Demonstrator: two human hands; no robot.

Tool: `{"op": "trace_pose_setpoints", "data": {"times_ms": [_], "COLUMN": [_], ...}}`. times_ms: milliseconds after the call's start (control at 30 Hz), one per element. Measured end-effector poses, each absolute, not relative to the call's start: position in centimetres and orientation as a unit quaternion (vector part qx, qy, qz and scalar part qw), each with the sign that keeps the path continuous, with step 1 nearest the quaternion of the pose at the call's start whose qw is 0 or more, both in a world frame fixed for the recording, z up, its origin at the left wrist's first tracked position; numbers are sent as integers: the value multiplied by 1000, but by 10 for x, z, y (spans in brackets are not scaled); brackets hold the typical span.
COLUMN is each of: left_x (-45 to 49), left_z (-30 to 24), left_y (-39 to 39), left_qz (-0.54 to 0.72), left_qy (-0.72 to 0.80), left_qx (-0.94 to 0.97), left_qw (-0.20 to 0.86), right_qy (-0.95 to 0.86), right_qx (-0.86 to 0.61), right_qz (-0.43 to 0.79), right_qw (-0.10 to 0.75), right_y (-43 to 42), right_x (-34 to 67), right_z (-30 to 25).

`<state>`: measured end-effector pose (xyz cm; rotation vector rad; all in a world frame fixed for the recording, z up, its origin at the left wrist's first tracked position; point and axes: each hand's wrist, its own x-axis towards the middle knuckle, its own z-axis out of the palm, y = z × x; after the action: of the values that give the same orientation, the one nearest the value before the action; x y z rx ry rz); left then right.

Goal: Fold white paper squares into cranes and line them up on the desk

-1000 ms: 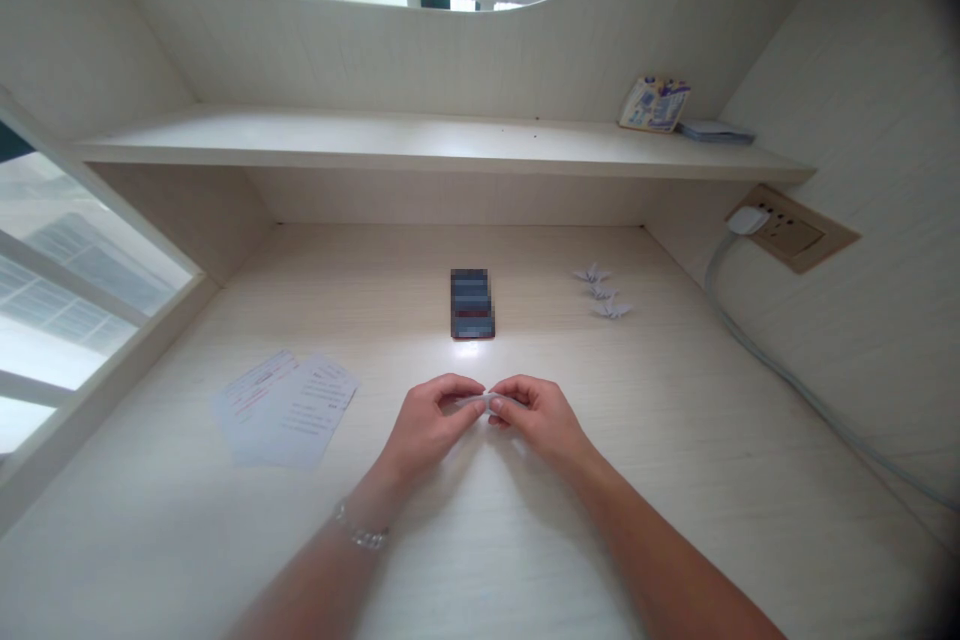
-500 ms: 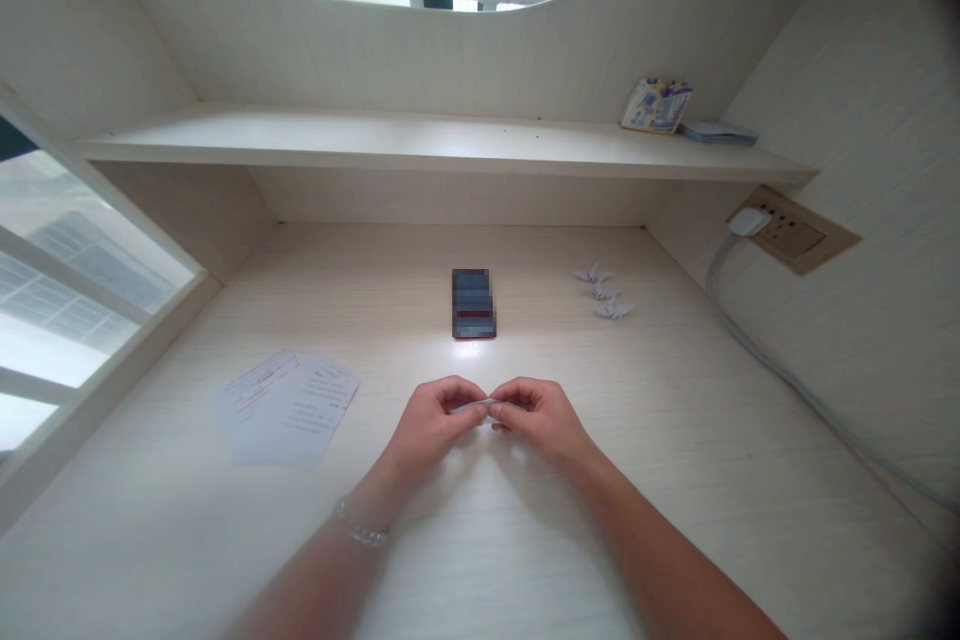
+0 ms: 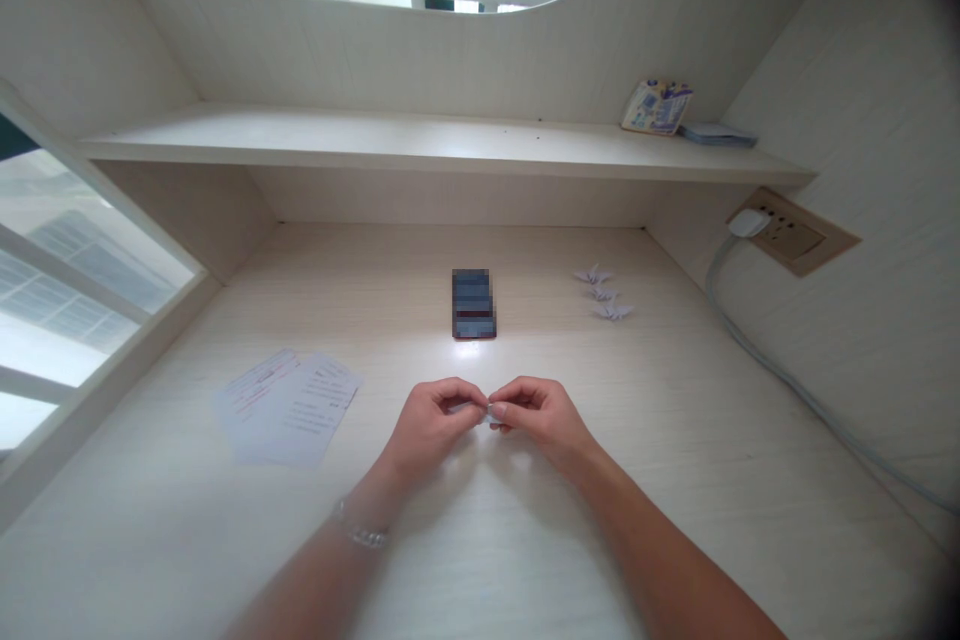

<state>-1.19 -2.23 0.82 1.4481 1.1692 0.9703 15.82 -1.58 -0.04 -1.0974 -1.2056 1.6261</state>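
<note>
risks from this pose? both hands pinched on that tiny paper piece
1. The small folded paper is pinched between the left hand and right hand, mostly hidden by fingertips; it may tear or crease off-line.
2. The three finished paper cranes sit loose just beyond the right hand; a wide forearm sweep could knock them.
3. The phone lies close ahead of both hands and could get nudged.

Bare desk [image 3: 675,440] lies right of the hands; papers [image 3: 289,408] left, phone [image 3: 473,304] ahead.
</note>
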Motion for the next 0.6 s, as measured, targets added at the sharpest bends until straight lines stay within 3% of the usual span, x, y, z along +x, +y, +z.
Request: {"op": "trace_pose_setpoints", "data": {"times_ms": [333, 600], "left_x": [-12, -15], "left_z": [4, 3], "left_y": [-23, -19], "left_qz": [411, 430], "left_qy": [481, 466], "left_qx": [583, 546], "left_qw": [510, 548], "right_qy": [-539, -614], "right_qx": [-460, -492], "right_qz": [596, 475], "right_qw": [378, 395], "right_y": [-14, -18], "right_x": [160, 161], "right_z": [-3, -4]}}
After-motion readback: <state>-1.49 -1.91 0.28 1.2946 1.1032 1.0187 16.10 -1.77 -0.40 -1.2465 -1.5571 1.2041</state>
